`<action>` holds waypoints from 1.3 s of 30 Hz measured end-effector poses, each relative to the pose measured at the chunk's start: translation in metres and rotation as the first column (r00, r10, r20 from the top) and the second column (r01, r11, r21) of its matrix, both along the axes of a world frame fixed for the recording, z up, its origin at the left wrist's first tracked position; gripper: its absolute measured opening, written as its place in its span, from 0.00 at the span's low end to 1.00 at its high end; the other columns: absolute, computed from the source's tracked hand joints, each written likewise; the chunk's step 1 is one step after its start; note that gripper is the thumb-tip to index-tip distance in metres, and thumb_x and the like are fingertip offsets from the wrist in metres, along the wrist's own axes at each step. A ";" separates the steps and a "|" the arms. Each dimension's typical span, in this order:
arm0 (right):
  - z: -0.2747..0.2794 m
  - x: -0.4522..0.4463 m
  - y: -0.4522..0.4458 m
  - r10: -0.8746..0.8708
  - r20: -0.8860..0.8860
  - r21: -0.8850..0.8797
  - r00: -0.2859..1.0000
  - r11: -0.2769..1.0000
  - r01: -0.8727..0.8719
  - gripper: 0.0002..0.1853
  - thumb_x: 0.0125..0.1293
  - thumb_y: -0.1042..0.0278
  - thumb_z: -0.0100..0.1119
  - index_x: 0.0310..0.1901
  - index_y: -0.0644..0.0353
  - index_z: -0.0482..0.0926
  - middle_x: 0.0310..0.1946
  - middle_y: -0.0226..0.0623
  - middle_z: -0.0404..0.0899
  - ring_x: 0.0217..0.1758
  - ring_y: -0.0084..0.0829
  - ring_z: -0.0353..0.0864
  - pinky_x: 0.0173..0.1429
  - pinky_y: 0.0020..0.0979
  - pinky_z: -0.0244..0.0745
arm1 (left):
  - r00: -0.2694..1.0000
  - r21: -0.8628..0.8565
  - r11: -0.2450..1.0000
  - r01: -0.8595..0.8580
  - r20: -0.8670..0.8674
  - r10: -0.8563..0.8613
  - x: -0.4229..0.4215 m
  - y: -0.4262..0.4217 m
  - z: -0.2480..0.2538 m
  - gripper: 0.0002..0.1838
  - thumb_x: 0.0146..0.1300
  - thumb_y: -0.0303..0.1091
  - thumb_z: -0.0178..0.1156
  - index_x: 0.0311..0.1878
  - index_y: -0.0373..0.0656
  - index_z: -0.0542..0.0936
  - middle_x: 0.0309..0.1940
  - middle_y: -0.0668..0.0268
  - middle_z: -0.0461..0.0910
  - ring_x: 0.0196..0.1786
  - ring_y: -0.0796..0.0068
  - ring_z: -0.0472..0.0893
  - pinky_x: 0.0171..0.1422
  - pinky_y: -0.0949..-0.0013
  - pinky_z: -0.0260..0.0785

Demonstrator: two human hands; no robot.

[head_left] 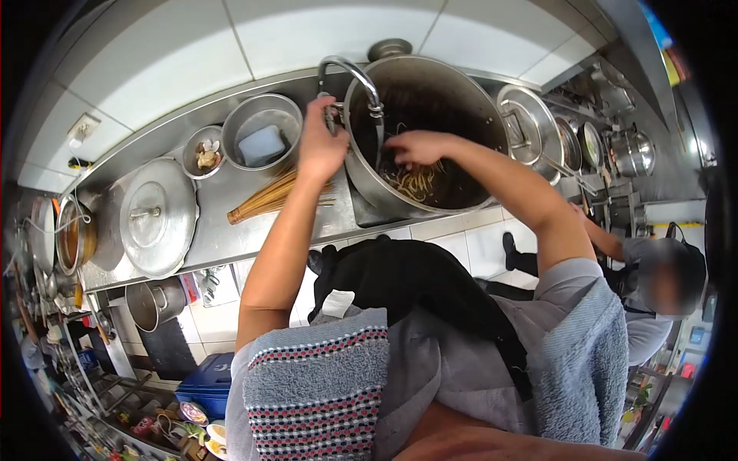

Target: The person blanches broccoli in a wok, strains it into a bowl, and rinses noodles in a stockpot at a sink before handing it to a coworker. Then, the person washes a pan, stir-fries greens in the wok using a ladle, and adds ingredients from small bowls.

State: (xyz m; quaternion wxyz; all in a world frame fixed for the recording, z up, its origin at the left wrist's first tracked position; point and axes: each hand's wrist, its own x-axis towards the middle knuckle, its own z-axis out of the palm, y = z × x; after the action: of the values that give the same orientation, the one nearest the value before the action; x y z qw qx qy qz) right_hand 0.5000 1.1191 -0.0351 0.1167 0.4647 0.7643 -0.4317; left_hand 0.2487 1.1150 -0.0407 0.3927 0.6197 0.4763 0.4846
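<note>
A large deep metal pot [369, 173] stands on the counter beneath a curved chrome faucet [350, 67], and water runs from the spout into it. Gripping the pot's left side, close to the faucet, my left hand [323, 150] is closed around the handle. My right hand [419, 147] reaches down inside the pot with its fingers curled near the running water. Whatever lies between those fingers is hidden. Thin yellowish strands [415, 183] like noodles lie at the dark bottom of the pot, just under my right hand.
Left of the pot are a bamboo brush [261, 198], a metal basin [265, 107] holding a bluish block, a small bowl [204, 154] with food pieces, and a large lid [157, 219]. Pans and lids [530, 127] stand right. Another person [653, 261] is at the right edge.
</note>
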 end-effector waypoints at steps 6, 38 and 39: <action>-0.058 -0.070 0.040 0.033 0.244 0.186 0.969 0.979 -0.081 0.16 0.60 0.74 0.57 0.51 0.67 0.76 0.30 0.44 0.83 0.32 0.35 0.86 0.34 0.35 0.79 | 0.993 0.007 0.994 0.106 0.043 -0.106 -0.014 -0.010 -0.019 0.29 0.51 0.21 0.55 0.60 0.47 0.69 0.49 0.48 0.76 0.54 0.46 0.76 0.60 0.57 0.67; 0.093 0.188 -0.073 -0.773 -0.185 0.876 0.607 0.150 0.458 0.14 0.63 0.58 0.59 0.49 0.52 0.78 0.46 0.52 0.76 0.53 0.53 0.75 0.58 0.45 0.71 | 0.725 0.039 0.763 0.645 -0.348 -0.595 0.042 -0.010 0.080 0.15 0.61 0.28 0.59 0.52 0.40 0.77 0.46 0.52 0.78 0.49 0.61 0.80 0.51 0.62 0.74; 0.090 0.191 -0.077 -0.781 -0.219 0.842 0.585 0.152 0.518 0.18 0.62 0.59 0.60 0.53 0.52 0.76 0.49 0.52 0.75 0.57 0.52 0.73 0.60 0.44 0.69 | 0.591 -0.013 0.676 0.736 -0.475 -0.652 0.057 -0.011 0.075 0.17 0.61 0.30 0.59 0.54 0.40 0.76 0.48 0.53 0.78 0.50 0.59 0.80 0.53 0.62 0.73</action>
State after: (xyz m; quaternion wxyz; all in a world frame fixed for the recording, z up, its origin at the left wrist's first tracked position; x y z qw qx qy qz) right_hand 0.6912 1.0419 0.0549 -0.2223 0.7942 0.5622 0.0604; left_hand 0.3059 1.1044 0.0346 0.3727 0.8824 0.2241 0.1797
